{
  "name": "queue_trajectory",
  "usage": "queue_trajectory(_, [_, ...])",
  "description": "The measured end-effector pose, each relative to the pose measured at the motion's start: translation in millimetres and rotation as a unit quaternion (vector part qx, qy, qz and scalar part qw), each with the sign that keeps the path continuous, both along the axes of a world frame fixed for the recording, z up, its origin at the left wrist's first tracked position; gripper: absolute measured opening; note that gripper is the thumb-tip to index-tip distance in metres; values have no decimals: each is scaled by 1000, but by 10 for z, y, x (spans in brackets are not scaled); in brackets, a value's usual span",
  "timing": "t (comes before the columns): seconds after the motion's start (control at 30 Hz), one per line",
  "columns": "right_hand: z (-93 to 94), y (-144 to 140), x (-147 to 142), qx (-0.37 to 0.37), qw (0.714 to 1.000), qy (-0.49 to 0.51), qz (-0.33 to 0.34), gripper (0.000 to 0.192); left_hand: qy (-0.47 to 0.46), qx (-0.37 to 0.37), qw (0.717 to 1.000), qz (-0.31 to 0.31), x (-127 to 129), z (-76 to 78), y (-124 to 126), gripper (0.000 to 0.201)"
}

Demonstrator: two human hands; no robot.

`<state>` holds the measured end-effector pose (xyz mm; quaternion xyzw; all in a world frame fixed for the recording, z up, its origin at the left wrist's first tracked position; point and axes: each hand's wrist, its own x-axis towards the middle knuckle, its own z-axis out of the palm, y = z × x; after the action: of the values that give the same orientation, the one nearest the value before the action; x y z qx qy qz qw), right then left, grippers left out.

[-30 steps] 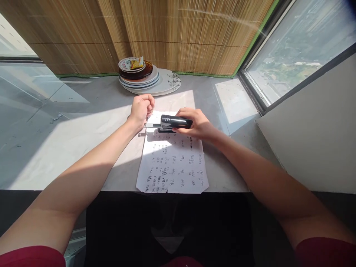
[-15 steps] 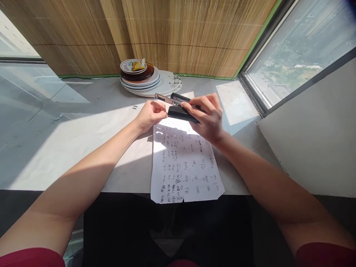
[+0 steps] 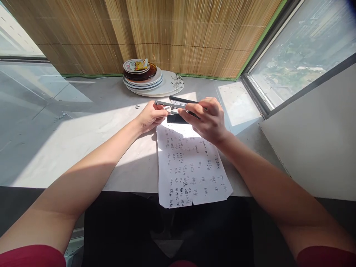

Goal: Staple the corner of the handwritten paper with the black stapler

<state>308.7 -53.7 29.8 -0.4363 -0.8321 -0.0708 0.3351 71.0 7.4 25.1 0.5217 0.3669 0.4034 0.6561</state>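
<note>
one black stapler (image 3: 178,107), lying opened between both grips: right hand (image 3: 207,120) clasping its body, left hand (image 3: 151,116) pinching its metal end. one handwritten sheet (image 3: 191,167) sitting beneath, writing unreadable.

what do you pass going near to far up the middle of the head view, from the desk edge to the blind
sheet of paper → right hand holding the opened stapler, with the left hand at its metal end → stack of plates → bamboo blind
</note>
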Motion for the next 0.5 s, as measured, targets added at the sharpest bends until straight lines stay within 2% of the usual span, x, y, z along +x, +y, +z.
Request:
queue_trajectory(0.1, [-32, 4, -13, 31, 999, -32, -16, 30, 5, 29, 999, -39, -30, -59, 51, 38])
queue_trajectory(0.27, [-80, -2, -57, 77, 994, -68, -31, 28, 20, 59, 992, -107, -61, -126, 107, 38])
queue_trajectory(0.5, [-27, -39, -110, 53, 997, -55, -20, 28, 41, 85, 988, -121, -74, -154, 112, 34])
